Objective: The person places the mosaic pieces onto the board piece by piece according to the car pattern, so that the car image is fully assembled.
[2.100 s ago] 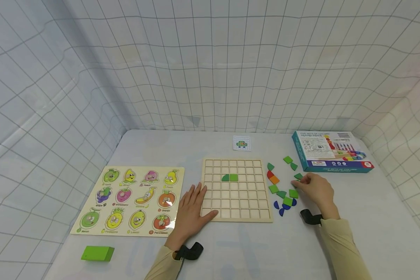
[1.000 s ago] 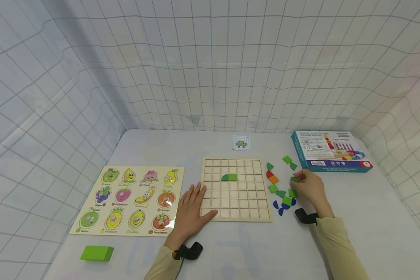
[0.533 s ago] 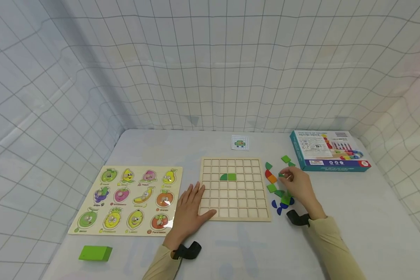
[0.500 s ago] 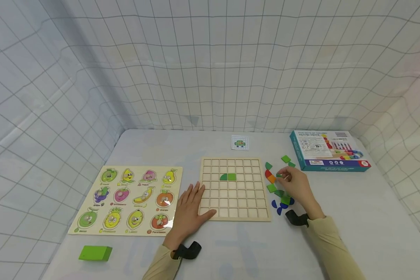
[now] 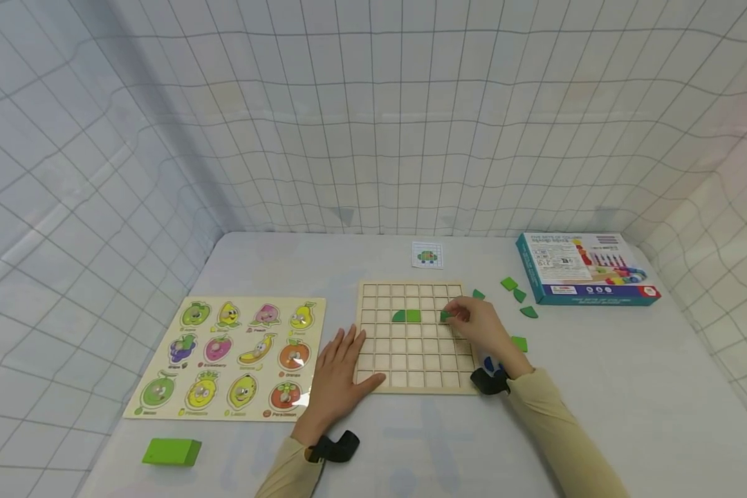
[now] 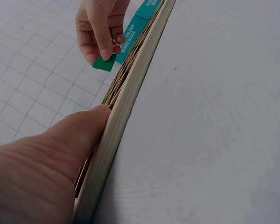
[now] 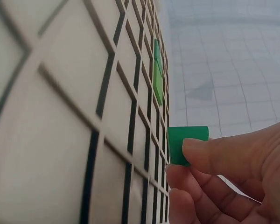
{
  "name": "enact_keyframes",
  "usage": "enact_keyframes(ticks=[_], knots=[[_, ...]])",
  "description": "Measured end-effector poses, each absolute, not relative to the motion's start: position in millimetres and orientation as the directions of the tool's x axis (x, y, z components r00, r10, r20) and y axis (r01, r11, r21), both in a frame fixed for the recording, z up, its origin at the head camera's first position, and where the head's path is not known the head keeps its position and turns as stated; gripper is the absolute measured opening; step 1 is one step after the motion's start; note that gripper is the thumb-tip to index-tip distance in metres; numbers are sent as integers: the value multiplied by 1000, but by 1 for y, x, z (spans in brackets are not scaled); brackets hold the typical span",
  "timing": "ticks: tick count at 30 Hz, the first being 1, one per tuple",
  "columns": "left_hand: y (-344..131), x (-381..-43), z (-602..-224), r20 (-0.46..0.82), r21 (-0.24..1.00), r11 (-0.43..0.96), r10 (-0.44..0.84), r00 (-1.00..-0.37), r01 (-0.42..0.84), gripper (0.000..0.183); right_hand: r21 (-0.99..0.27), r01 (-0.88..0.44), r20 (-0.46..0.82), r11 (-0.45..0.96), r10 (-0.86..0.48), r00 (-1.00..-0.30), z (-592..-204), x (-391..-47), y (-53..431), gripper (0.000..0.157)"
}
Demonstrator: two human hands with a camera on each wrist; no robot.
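My right hand (image 5: 481,324) pinches a dark green quarter-circle tile (image 7: 177,142) between thumb and fingers, just above the right part of the wooden grid board (image 5: 416,361). Two tiles sit side by side in the board's cells: a dark green quarter-circle (image 5: 399,316) and a light green square (image 5: 413,315). My left hand (image 5: 339,387) lies with straight fingers along the board's left edge, its thumb on the near left corner. From the left wrist view, that thumb (image 6: 79,135) rests against the board's rim.
Loose green tiles (image 5: 519,344) lie right of the board; blue ones are partly hidden by my right wrist. A small pattern card (image 5: 427,255) lies behind the board. A fruit puzzle (image 5: 224,360), a green block (image 5: 171,452) and a box (image 5: 588,270) stand around.
My right hand first picks among the loose tiles, then carries a dark green quarter-circle tile left over the board. The left hand stays in place.
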State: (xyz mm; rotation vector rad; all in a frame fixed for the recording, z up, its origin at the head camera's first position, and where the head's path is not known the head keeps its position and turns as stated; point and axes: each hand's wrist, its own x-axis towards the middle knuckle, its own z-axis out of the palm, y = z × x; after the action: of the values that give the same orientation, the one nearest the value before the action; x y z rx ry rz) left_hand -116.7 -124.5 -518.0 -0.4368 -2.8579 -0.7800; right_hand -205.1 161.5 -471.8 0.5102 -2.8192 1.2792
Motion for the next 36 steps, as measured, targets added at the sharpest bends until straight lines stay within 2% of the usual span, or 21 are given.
enact_keyframes(ticks=[7, 29, 36], knots=[[-124, -116, -520, 218, 474, 824, 233, -948, 312, 82, -702, -320, 120, 636, -338, -934, -471, -212, 143, 11], [-124, -117, -519, 205, 484, 823, 226, -952, 299, 81, -658, -237, 37, 715, -284, -958, -473, -219, 129, 10], [-124, -117, -519, 203, 484, 823, 225, -953, 298, 81, -623, -264, 60, 737, -291, -955, -472, -219, 129, 13]])
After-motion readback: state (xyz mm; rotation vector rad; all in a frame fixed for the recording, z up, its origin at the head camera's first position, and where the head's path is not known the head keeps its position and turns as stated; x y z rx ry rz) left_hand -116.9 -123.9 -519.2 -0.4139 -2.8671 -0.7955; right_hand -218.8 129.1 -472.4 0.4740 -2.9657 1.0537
